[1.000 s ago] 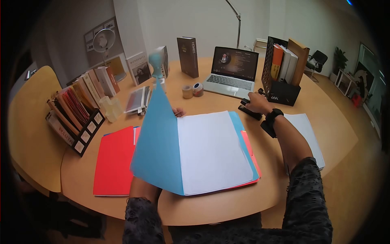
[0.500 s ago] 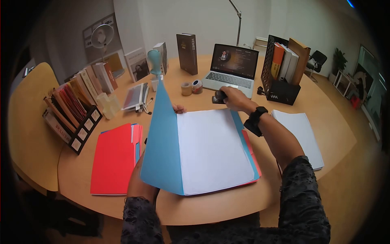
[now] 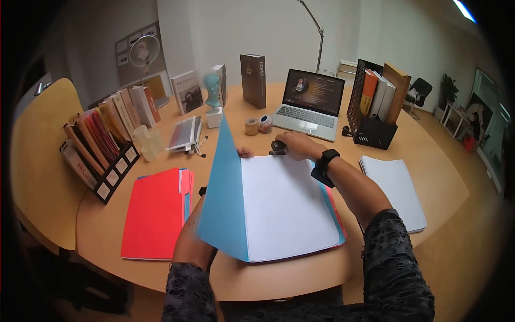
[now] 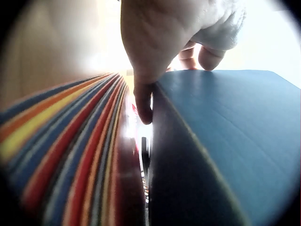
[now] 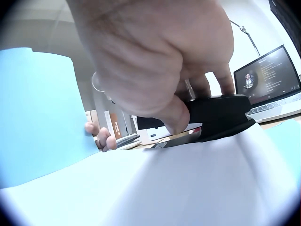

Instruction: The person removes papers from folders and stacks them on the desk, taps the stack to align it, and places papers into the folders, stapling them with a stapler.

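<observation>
An open blue folder (image 3: 224,209) has its left cover raised, with a sheaf of white paper (image 3: 289,209) flat on its right side. My left hand (image 3: 245,152) reaches behind the cover and grips the folder near the top of its fold; the cover hides most of that hand. In the left wrist view its thumb hangs along one side, fingers over the far edge. My right hand (image 3: 298,146) holds a black stapler (image 5: 223,115) from above, right at the top edge of the paper. The stapler's jaw end is partly hidden by the hand and sheets.
Red folders (image 3: 153,214) lie to the left, a paper stack (image 3: 394,193) to the right. Behind stand a laptop (image 3: 308,114), two tape rolls (image 3: 251,126), a tall dark book (image 3: 253,83) and a black book holder (image 3: 373,133). A file rack (image 3: 115,172) is at far left.
My right hand has brought the stapler from the right, near the book holder, leftward and down to the paper's top edge. My left hand keeps its grip; the raised cover stands more upright.
</observation>
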`<action>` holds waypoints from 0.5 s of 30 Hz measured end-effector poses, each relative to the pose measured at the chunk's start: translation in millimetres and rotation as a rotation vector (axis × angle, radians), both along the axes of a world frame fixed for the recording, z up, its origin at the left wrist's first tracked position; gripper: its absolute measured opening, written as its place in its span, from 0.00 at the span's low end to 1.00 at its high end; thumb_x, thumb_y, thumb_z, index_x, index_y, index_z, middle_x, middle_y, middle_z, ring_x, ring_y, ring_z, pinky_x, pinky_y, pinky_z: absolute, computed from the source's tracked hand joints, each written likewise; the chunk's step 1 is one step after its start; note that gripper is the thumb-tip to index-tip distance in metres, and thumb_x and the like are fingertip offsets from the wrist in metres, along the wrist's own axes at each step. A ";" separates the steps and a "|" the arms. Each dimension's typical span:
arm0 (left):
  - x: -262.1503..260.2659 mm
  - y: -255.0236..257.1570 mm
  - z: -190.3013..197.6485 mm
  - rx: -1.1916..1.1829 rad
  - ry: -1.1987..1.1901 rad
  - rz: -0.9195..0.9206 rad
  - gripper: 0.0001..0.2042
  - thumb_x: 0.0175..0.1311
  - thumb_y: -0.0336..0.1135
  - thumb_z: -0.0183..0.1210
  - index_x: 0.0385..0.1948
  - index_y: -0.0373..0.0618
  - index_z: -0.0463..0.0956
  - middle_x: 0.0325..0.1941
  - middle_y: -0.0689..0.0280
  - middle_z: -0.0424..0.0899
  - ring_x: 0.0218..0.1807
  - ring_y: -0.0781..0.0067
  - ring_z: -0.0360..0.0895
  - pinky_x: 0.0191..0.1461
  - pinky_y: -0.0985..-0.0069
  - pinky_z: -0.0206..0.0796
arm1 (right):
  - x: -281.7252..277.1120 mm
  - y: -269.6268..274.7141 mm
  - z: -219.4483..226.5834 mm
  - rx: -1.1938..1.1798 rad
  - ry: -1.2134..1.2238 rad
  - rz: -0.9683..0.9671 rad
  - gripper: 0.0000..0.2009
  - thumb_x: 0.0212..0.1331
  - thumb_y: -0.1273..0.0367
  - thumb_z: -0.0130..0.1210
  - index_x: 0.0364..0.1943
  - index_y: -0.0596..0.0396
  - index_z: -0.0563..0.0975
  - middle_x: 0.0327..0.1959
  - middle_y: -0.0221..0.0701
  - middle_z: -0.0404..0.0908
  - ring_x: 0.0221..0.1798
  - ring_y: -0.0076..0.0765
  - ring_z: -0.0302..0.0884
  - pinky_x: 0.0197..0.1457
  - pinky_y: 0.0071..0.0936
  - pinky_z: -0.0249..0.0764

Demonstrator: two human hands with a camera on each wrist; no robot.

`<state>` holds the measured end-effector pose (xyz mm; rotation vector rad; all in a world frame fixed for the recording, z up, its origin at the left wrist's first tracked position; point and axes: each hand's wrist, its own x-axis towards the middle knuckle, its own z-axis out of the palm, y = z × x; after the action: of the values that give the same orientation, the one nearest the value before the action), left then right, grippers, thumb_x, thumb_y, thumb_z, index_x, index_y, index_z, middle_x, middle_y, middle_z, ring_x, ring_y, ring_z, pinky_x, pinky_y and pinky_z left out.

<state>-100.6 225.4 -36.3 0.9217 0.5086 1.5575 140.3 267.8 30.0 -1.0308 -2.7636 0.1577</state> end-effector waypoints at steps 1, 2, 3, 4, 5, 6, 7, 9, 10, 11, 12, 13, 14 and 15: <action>-7.8 -14.2 -13.4 -0.007 -0.003 0.003 0.08 0.68 0.34 0.53 0.35 0.38 0.74 0.37 0.55 0.82 0.45 0.58 0.80 0.56 0.64 0.71 | 0.6 3.8 -4.2 0.025 0.008 0.028 0.19 0.51 0.79 0.53 0.50 0.54 0.77 0.44 0.42 0.81 0.52 0.50 0.77 0.54 0.40 0.72; -10.5 -29.6 -25.0 -0.013 -0.004 0.007 0.08 0.68 0.34 0.53 0.35 0.38 0.74 0.37 0.55 0.82 0.45 0.58 0.80 0.56 0.64 0.71 | 0.5 3.3 -4.1 0.051 0.017 0.055 0.18 0.50 0.79 0.52 0.48 0.53 0.79 0.41 0.41 0.82 0.51 0.49 0.79 0.52 0.39 0.73; -11.0 -30.2 -26.9 -0.018 -0.005 0.009 0.08 0.68 0.34 0.53 0.35 0.38 0.74 0.37 0.55 0.82 0.45 0.58 0.80 0.56 0.64 0.71 | 0.9 3.0 -3.6 0.052 0.016 0.056 0.18 0.50 0.79 0.52 0.48 0.53 0.79 0.41 0.41 0.82 0.51 0.49 0.79 0.52 0.39 0.73; -11.7 -29.4 -27.5 -0.022 -0.006 0.011 0.08 0.68 0.34 0.53 0.35 0.38 0.74 0.37 0.55 0.82 0.45 0.58 0.80 0.56 0.64 0.71 | 1.7 2.4 -3.2 0.048 -0.002 0.066 0.18 0.51 0.78 0.52 0.48 0.52 0.79 0.42 0.40 0.82 0.51 0.49 0.79 0.52 0.39 0.73; -11.1 -30.8 -26.4 -0.021 -0.007 0.012 0.08 0.68 0.34 0.53 0.35 0.38 0.74 0.37 0.55 0.82 0.45 0.58 0.80 0.56 0.64 0.71 | 2.2 1.3 -2.1 0.043 -0.021 0.077 0.18 0.51 0.78 0.52 0.48 0.52 0.79 0.42 0.40 0.82 0.50 0.49 0.79 0.52 0.39 0.73; -10.8 -32.5 -25.5 0.022 0.048 0.025 0.07 0.67 0.33 0.52 0.34 0.39 0.74 0.39 0.53 0.83 0.46 0.58 0.80 0.57 0.65 0.71 | 2.4 0.3 -1.2 0.045 -0.021 0.078 0.18 0.51 0.78 0.52 0.48 0.52 0.79 0.42 0.40 0.82 0.50 0.49 0.79 0.52 0.39 0.73; -10.7 -34.4 -24.6 0.064 0.102 0.037 0.07 0.67 0.33 0.52 0.33 0.40 0.74 0.41 0.51 0.83 0.47 0.58 0.79 0.58 0.65 0.70 | 2.6 -0.8 -0.5 0.048 -0.039 0.089 0.19 0.51 0.78 0.52 0.49 0.51 0.78 0.43 0.40 0.81 0.51 0.49 0.79 0.53 0.39 0.73; -10.8 -37.5 -23.7 0.077 0.089 0.023 0.07 0.67 0.33 0.52 0.33 0.40 0.74 0.41 0.51 0.83 0.47 0.58 0.79 0.59 0.65 0.70 | 3.0 -1.5 -1.5 0.051 -0.058 0.101 0.19 0.51 0.78 0.52 0.49 0.51 0.78 0.44 0.39 0.81 0.51 0.49 0.78 0.53 0.39 0.73; -10.8 -38.9 -23.1 0.090 0.075 0.008 0.07 0.67 0.34 0.53 0.32 0.40 0.74 0.41 0.51 0.83 0.48 0.58 0.79 0.60 0.65 0.70 | 2.9 -1.9 -2.0 0.065 -0.071 0.122 0.20 0.51 0.78 0.52 0.50 0.50 0.78 0.45 0.39 0.81 0.51 0.49 0.78 0.54 0.40 0.73; -8.5 -43.0 -19.5 0.091 0.074 0.009 0.07 0.67 0.34 0.53 0.32 0.40 0.74 0.41 0.51 0.83 0.48 0.58 0.79 0.60 0.65 0.70 | 2.8 -2.5 -2.2 0.079 -0.084 0.143 0.20 0.51 0.78 0.52 0.51 0.50 0.78 0.45 0.39 0.81 0.52 0.48 0.78 0.54 0.40 0.73; -5.6 -47.2 -16.3 0.060 0.055 0.020 0.07 0.67 0.34 0.53 0.32 0.41 0.74 0.41 0.51 0.83 0.48 0.57 0.79 0.60 0.65 0.70 | 2.5 -3.1 -2.6 0.080 -0.085 0.144 0.20 0.51 0.78 0.52 0.51 0.50 0.78 0.45 0.39 0.81 0.52 0.48 0.78 0.54 0.40 0.73; -3.1 -50.6 -12.8 0.028 0.036 0.030 0.07 0.67 0.35 0.53 0.32 0.41 0.74 0.41 0.51 0.83 0.49 0.57 0.80 0.60 0.65 0.70 | 2.3 -3.8 -3.2 0.066 -0.097 0.157 0.21 0.51 0.78 0.52 0.52 0.50 0.78 0.45 0.39 0.81 0.52 0.48 0.78 0.54 0.40 0.73; -3.9 -48.3 -14.3 0.029 0.035 0.031 0.07 0.67 0.35 0.53 0.32 0.41 0.74 0.41 0.51 0.83 0.49 0.57 0.80 0.60 0.65 0.70 | 2.3 -3.8 -4.7 0.050 -0.110 0.171 0.21 0.51 0.78 0.52 0.52 0.50 0.78 0.45 0.39 0.81 0.52 0.48 0.78 0.55 0.39 0.73; -4.6 -45.1 -15.3 -0.010 0.055 0.054 0.08 0.68 0.35 0.52 0.32 0.41 0.74 0.41 0.51 0.83 0.49 0.56 0.80 0.59 0.65 0.71 | 2.2 -3.5 -6.1 0.050 -0.110 0.172 0.21 0.51 0.78 0.52 0.52 0.50 0.78 0.45 0.39 0.81 0.52 0.48 0.78 0.55 0.39 0.73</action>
<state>-105.3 180.3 -51.5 0.9522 0.5843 1.5804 142.5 264.3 23.9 -0.8131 -2.9386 0.0569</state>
